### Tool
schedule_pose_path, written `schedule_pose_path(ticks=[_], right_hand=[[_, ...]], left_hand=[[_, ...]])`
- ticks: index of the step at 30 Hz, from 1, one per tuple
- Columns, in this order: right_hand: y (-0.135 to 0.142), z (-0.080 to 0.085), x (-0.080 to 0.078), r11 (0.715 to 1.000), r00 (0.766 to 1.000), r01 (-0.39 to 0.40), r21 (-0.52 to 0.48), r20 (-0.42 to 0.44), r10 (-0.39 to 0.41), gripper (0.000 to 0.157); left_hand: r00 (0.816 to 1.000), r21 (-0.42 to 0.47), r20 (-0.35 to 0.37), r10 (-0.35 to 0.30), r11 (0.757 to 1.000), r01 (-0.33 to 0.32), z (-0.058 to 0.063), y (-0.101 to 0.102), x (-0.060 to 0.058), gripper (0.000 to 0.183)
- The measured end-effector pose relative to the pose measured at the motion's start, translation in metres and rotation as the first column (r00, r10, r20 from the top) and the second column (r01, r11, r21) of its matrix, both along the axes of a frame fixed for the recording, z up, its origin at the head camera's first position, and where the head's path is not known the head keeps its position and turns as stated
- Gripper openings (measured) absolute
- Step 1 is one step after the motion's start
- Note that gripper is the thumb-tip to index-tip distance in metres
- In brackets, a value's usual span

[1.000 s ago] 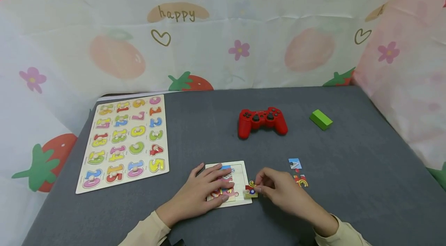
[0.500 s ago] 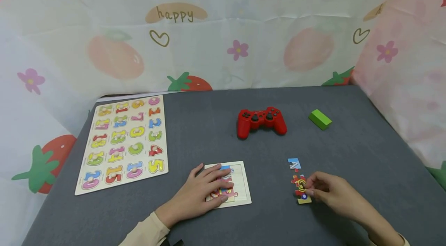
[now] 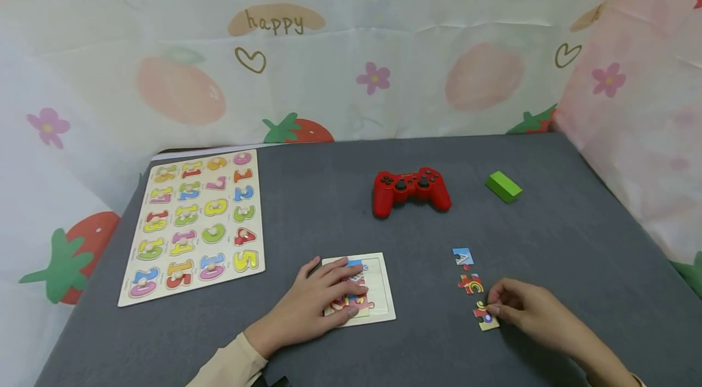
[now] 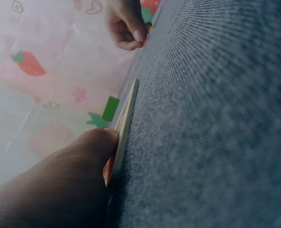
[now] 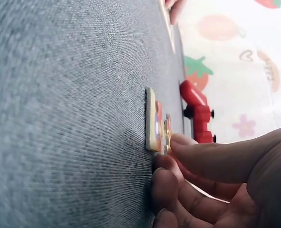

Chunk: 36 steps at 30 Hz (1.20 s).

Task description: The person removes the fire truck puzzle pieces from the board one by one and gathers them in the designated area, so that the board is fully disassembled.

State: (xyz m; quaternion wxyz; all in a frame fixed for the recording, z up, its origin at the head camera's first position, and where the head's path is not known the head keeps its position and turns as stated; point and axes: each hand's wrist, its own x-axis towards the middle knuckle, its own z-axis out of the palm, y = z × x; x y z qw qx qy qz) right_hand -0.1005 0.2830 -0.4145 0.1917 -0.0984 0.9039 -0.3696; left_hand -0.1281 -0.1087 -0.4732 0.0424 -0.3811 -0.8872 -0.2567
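Note:
My left hand (image 3: 323, 301) lies with fingers spread across a small wooden puzzle board (image 3: 386, 295), pressing it to the table and covering part of the fitted pieces. In the left wrist view the thumb (image 4: 102, 140) touches the board's edge. My right hand (image 3: 529, 312) pinches the edge of a jigsaw piece (image 3: 487, 319) in red, yellow and cream. That piece lies flat or nearly flat on the cloth in the right wrist view. Just beyond it are a red piece with a yellow arc (image 3: 470, 284) and a blue piece with a white letter A (image 3: 462, 256).
A large number puzzle board (image 3: 197, 222) lies at the left of the grey table. A red game controller (image 3: 411, 190) and a green block (image 3: 504, 187) are farther back. A printed curtain (image 3: 340, 88) hangs behind the table.
My right hand has carried the jigsaw piece rightward from the small board's edge to the table, below the two loose pieces. My left hand has stayed on the board.

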Motion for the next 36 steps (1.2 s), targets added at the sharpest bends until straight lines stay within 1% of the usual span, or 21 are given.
schedule_pose_path(ticks=[3,6,8,11,15,21,24,27,31,34,36], right_hand=[[-0.001,-0.002,0.002,0.999,0.998,-0.013,0.038,-0.054,0.015,0.021],[-0.001,-0.005,0.003,0.997,0.991,-0.044,0.067,-0.12,0.052,0.025],[-0.001,-0.006,0.004,0.995,0.986,-0.06,0.076,-0.151,0.071,0.024],[-0.001,-0.007,0.006,0.996,0.983,-0.052,0.075,-0.175,0.064,0.022],[-0.003,-0.008,0.006,0.996,0.982,-0.027,0.087,-0.182,0.042,0.02],[-0.005,-0.008,0.006,0.996,0.987,0.019,0.085,-0.163,-0.005,0.021],[-0.005,-0.006,0.006,0.996,0.985,0.025,0.085,-0.171,-0.01,0.021],[-0.006,-0.002,0.005,0.996,0.987,-0.003,0.091,-0.16,0.017,0.02],[-0.01,0.01,-0.001,0.993,0.986,-0.027,0.117,-0.158,0.045,0.019],[-0.022,0.021,-0.007,0.992,0.974,-0.026,0.122,-0.219,0.053,0.014],[-0.037,0.027,-0.013,0.992,0.963,-0.04,0.12,-0.262,0.071,0.011]], left_hand=[[1.0,-0.001,0.011,0.002,1.0,-0.002,0.001,0.001,0.0,0.029],[1.0,-0.006,0.012,0.006,1.0,-0.006,0.001,0.0,0.0,0.029],[1.0,-0.01,0.009,0.005,1.0,-0.005,0.001,0.0,0.0,0.029],[1.0,-0.01,0.003,0.004,1.0,-0.004,0.001,0.001,0.001,0.029],[1.0,-0.005,0.011,0.006,1.0,-0.006,0.001,0.001,0.001,0.029],[1.0,-0.011,0.013,0.009,1.0,-0.009,0.002,0.001,0.001,0.029],[1.0,-0.01,0.016,0.01,1.0,-0.009,0.002,0.001,0.0,0.029],[1.0,-0.004,0.01,0.007,1.0,-0.006,0.002,0.0,0.0,0.029],[1.0,0.013,0.016,0.013,1.0,-0.013,0.002,0.0,0.0,0.029],[0.999,0.007,0.025,0.039,0.999,-0.039,0.002,-0.001,0.001,0.029],[0.998,-0.018,0.017,0.067,0.998,-0.067,0.005,-0.001,0.004,0.029]])
